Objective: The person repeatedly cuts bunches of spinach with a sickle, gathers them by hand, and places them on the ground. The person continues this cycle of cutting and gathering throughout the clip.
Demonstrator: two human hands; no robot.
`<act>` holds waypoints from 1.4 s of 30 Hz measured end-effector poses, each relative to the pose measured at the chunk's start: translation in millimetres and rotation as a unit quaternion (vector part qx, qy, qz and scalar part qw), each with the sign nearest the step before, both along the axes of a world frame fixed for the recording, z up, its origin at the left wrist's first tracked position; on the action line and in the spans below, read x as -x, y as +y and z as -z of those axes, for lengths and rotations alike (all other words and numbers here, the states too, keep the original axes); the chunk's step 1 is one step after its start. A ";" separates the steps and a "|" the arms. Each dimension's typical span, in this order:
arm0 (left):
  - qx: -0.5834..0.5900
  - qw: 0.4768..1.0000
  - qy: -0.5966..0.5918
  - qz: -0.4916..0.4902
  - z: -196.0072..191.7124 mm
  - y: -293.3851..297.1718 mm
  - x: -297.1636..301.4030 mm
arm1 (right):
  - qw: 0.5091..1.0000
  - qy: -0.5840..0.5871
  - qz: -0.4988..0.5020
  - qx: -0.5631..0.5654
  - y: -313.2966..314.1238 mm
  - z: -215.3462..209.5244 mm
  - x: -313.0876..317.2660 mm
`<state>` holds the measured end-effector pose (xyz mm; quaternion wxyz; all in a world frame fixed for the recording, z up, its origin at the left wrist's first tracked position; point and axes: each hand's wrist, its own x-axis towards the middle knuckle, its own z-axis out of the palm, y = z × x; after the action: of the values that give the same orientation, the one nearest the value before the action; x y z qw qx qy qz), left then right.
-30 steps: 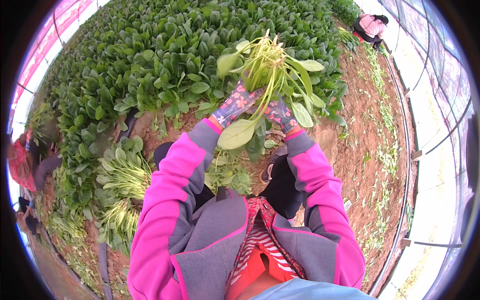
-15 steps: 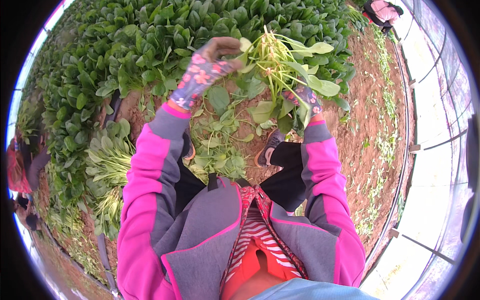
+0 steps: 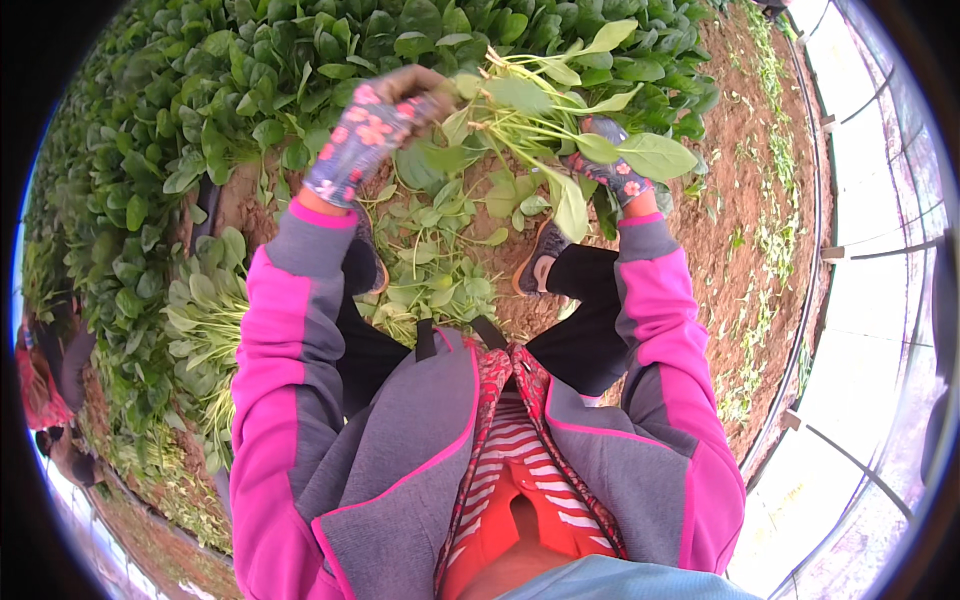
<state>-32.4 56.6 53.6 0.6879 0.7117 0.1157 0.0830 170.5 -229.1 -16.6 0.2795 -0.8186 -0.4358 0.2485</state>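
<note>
My right hand (image 3: 608, 172), in a dark floral fingerless glove, grips a loose bunch of spinach (image 3: 530, 125). Its roots and pale stems point up and to the left, while broad leaves spread rightward and hang over the hand, covering most of the fingers. My left hand (image 3: 385, 125), gloved alike, is at the bunch's left side. Its bare, soil-darkened fingers curl toward the thumb, slightly blurred, with a pale spinach leaf (image 3: 467, 86) at the tips. Beneath both hands, loose leaves (image 3: 430, 270) litter the soil between my shoes.
Dense spinach plants (image 3: 250, 80) grow ahead and to the left. A pile of pulled spinach (image 3: 210, 330) lies by my left leg. Bare soil (image 3: 740, 230) with scattered leaves runs along the right, beside a plastic sheet wall (image 3: 880, 300). Another person (image 3: 45, 385) is at the far left.
The bunch has tipped over to the left, its roots now pointing up-left instead of straight up. My left hand has shifted slightly left, its fingers drawn closer together.
</note>
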 end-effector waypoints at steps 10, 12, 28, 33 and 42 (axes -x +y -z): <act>-0.214 0.969 -0.120 -0.013 17.5 -17.5 4.0 | 0.938 -0.343 -0.052 -0.017 20.0 7.0 9.3; -0.359 0.927 -0.109 -0.033 24.2 -23.9 2.6 | 0.940 -0.340 -0.038 -0.001 21.7 11.6 10.5; -0.661 0.727 0.147 0.117 81.0 27.4 27.4 | 0.943 -0.328 0.056 -0.003 1.6 -16.5 11.2; -0.134 0.988 -0.037 0.070 78.4 0.6 0.8 | 0.968 -0.220 0.123 0.010 13.5 -22.8 18.3; 0.115 0.987 0.078 -0.074 55.7 -53.0 -15.2 | 0.942 -0.318 0.023 -0.107 27.1 -21.6 27.0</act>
<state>-17.1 3.6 -2.0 0.7463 0.6214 0.2300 0.0637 143.4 -202.0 5.0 0.2183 -0.8301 -0.5069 -0.0790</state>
